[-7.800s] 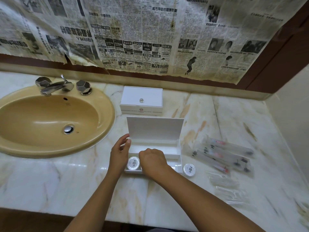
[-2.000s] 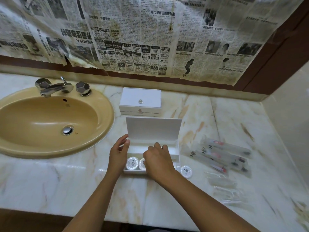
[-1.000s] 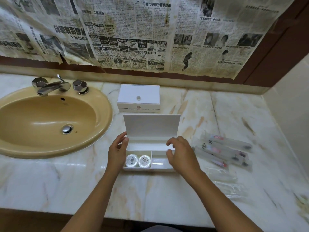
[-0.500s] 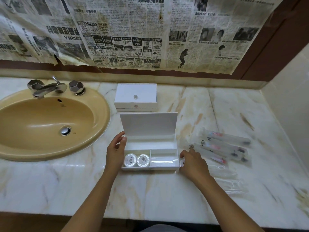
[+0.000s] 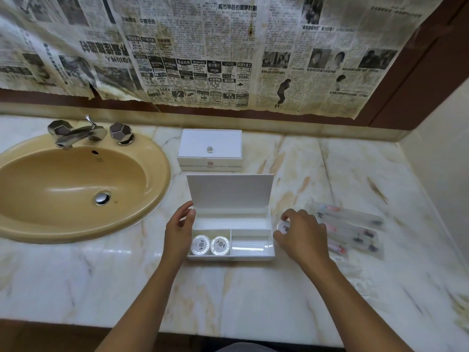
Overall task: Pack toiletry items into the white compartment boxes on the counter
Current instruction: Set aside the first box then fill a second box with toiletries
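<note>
Head view: right hand (image 5: pixel 302 237) fingers (image 5: pixel 286 215) pinch round soap (image 5: pixel 283 226) beside open box (image 5: pixel 271 255).

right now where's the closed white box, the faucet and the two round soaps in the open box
closed white box (image 5: pixel 209 143), head view, middle of its lid
faucet (image 5: pixel 76 134), head view, on the spout
two round soaps (image 5: pixel 210 245), head view, where the pair meets
</note>
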The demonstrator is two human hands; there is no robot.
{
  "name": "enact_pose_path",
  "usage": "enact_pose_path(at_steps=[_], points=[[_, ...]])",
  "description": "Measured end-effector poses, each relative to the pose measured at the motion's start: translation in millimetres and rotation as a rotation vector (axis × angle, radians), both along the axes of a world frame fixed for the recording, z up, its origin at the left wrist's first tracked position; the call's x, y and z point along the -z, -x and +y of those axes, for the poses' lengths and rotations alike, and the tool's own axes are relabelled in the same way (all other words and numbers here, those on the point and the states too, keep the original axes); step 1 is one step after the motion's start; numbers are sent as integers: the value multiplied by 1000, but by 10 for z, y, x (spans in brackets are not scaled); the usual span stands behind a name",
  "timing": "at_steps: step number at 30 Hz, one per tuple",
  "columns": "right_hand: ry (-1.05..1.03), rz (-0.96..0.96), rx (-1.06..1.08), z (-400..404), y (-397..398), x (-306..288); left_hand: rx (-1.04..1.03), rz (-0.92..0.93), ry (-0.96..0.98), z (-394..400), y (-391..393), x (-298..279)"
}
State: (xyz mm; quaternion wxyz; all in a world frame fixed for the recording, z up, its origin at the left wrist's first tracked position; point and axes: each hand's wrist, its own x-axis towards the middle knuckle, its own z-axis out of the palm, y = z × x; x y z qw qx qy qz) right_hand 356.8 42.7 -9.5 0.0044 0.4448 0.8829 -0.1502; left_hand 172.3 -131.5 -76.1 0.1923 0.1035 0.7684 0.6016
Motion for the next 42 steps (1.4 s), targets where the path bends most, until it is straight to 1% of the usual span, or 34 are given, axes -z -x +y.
enact_pose_path(at_steps=[3, 6, 10, 14, 19, 24, 30, 36, 42], points=[[-15, 123, -75, -134, 145, -130, 0, -8, -10, 3, 0, -6], [21, 214, -207, -366, 325, -190, -3, -4, -8, 0, -1, -6], [2, 170, -434, -714, 550, -170, 8, 0, -8, 0, -9, -32], [-33, 63, -555, -891, 694, -106, 18, -1, -3, -8, -6, -34], [-77, -47, -597, -899, 707, 12, 19, -3, 11, -20, 13, 0], [-123, -89, -592, -878, 709, 38, 12, -4, 4, -17, 4, -16], [-93, -106, -552, -856, 774, 11, 0, 9, 20, -4, -10, -35], [-117, -209, -568, -829, 794, -33, -3, 23, 40, -3, -19, -55], [-117, -230, -577, -837, 875, -51, -3, 22, 50, 0, -26, -59]])
